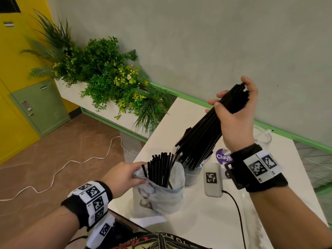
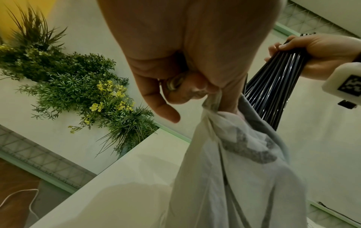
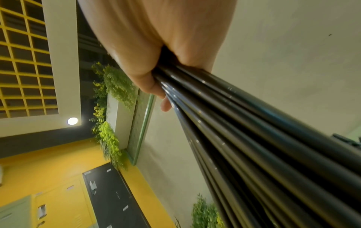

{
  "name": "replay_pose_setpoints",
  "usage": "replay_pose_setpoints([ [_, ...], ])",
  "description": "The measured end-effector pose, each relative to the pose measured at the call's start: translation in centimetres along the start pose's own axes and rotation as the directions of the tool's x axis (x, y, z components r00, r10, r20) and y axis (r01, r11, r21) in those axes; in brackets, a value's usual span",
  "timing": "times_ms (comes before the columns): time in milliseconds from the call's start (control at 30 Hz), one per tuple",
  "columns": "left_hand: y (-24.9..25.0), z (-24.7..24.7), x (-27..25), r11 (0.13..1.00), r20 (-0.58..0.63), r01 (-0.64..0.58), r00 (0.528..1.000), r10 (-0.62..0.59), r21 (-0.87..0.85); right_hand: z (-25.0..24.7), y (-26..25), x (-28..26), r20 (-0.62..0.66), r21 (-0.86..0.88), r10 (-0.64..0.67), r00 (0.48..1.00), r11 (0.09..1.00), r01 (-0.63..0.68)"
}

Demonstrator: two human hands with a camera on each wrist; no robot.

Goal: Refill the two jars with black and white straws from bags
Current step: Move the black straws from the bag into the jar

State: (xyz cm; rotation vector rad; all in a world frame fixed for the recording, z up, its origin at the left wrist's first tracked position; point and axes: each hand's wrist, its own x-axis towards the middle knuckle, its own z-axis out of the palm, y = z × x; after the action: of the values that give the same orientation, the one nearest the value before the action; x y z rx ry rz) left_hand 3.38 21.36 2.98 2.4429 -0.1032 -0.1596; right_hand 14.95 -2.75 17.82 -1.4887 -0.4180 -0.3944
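Right of center, right hand [image 1: 235,115] curls its fingers [image 1: 214,102] round a black straw bundle [image 1: 206,133], lower ends fanning at the jar [image 1: 193,174] mouth. Left hand [image 1: 124,178] pinches the bag [image 1: 161,196] rim on the surface [image 1: 206,221]. Better to tighten the fan, stand the bundle upright, lower it, then loosen the grip.

Bag [image 1: 161,194] left of jar [image 1: 192,175]

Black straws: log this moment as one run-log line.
right hand: grips bundle of black plastic straws, lower ends at clear glass jar | left hand: pinches rim of translucent plastic bag holding more
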Motion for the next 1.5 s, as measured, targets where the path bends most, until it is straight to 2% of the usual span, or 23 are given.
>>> replay_pose_setpoints([
  [200, 0.1, 0.0, 0.0, 1.0, 0.0, -0.009, 1.0, 0.009, 0.017, -1.4, -0.1, 1.5, -0.145, -0.002, -0.057, 0.988, 0.998, 0.058],
  [400, -0.1, 0.2, 0.3, 0.999, -0.012, -0.026, 1.0, 0.026, 0.026, -0.8, 0.4, 0.8, -0.158, -0.047, -0.096, 0.983, 0.995, 0.09],
  [567, -0.4, 0.3, 0.2, 0.999, -0.03, -0.028, 0.999, 0.029, 0.038, -0.8, -0.7, 0.2, -0.199, 0.024, -0.142, 0.97, 0.988, 0.15],
  [767, -0.3, 0.1, 0.0, 0.998, -0.021, -0.025, 0.999, 0.026, 0.054, -0.7, 1.2, 0.1, -0.151, -0.021, -0.091, 0.984, 0.996, 0.089],
  [1133, 0.0, 0.2, -0.4, 0.999, -0.026, -0.035, 0.999, 0.035, 0.025, 0.3, 2.9, 0.5, -0.057, -0.131, -0.074, 0.996, 0.989, 0.066],
  [1367, -0.2, 0.2, -0.6, 0.999, -0.014, 0.013, 1.0, -0.012, 0.047, 1.6, 4.0, -2.8, -0.016, -0.158, -0.146, 0.989, 0.977, 0.142],
  [1500, -0.6, 0.5, -0.5, 0.999, -0.009, 0.022, 1.0, -0.022, 0.037, 2.1, 5.1, -3.6, -0.023, -0.152, -0.142, 0.99, 0.979, 0.137],
])
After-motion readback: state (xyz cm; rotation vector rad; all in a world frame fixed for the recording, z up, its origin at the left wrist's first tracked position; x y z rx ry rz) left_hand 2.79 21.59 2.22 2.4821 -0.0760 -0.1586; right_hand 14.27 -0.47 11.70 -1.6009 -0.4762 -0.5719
